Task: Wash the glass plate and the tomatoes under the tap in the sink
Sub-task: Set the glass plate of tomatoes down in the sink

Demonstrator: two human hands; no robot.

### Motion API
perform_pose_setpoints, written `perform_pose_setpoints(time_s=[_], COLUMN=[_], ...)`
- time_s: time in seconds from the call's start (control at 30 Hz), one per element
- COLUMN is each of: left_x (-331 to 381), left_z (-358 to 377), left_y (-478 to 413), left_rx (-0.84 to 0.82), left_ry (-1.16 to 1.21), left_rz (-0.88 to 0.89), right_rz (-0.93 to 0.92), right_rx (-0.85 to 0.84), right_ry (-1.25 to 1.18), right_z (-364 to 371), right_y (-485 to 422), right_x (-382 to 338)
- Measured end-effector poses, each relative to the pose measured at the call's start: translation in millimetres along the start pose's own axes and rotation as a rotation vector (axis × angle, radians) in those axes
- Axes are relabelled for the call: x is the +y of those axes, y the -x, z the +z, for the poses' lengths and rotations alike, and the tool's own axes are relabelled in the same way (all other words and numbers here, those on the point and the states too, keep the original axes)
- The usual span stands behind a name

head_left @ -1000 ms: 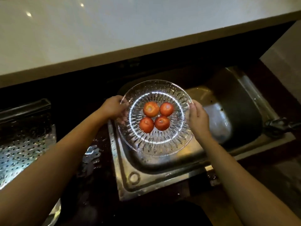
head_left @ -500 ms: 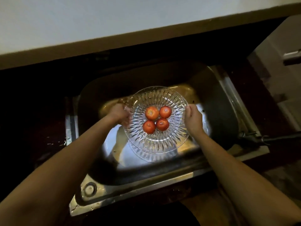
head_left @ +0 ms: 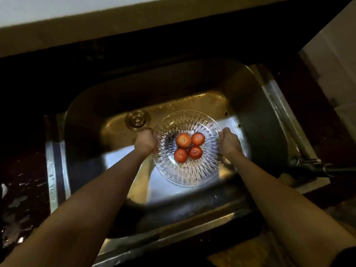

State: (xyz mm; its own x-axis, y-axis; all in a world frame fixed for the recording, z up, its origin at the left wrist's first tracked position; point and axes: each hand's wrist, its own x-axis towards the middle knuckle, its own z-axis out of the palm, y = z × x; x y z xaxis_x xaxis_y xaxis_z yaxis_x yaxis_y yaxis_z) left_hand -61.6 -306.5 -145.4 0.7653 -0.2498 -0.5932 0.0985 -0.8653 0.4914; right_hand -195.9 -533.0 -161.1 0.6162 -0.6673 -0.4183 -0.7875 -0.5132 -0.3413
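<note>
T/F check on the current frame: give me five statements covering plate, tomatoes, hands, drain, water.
1. The glass plate carries four tomatoes. True.
2. One hand holds the plate while the other hangs idle. False: the left hand and the right hand both grip its rim, on opposite sides.
3. A stream of water is hitting the plate. False: no running water shows anywhere in the sink.
4. The drain cover sits on the sink floor, left of the plate and not hidden by it. True.
5. The tomatoes lie loose on the sink floor. False: they are clustered in the middle of the plate.
</note>
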Motion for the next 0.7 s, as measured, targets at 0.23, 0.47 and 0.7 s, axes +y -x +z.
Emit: perform_pose_setpoints(time_s=[0.23, 0.47, 0.7], left_x=[0.8, 0.0, -6.1], left_z=[15.3, 30.4, 36.9], left_y=[-14.0, -13.7, -14.7], left_rx=[0.045, 0.130, 0.181], left_ry=[-0.155, -0.277, -0.221], left_rz=[0.028, 0.104, 0.114], right_rz=[0.000, -0.033, -0.072], right_rx=[-0.012, 0.011, -0.052], right_ry=[0.127, 0.240, 0.206], right_z=[10.0, 15.4, 11.2], right_y=[-21.8, -29.5, -28.4], right_x=[0.1, 3.9, 6.4])
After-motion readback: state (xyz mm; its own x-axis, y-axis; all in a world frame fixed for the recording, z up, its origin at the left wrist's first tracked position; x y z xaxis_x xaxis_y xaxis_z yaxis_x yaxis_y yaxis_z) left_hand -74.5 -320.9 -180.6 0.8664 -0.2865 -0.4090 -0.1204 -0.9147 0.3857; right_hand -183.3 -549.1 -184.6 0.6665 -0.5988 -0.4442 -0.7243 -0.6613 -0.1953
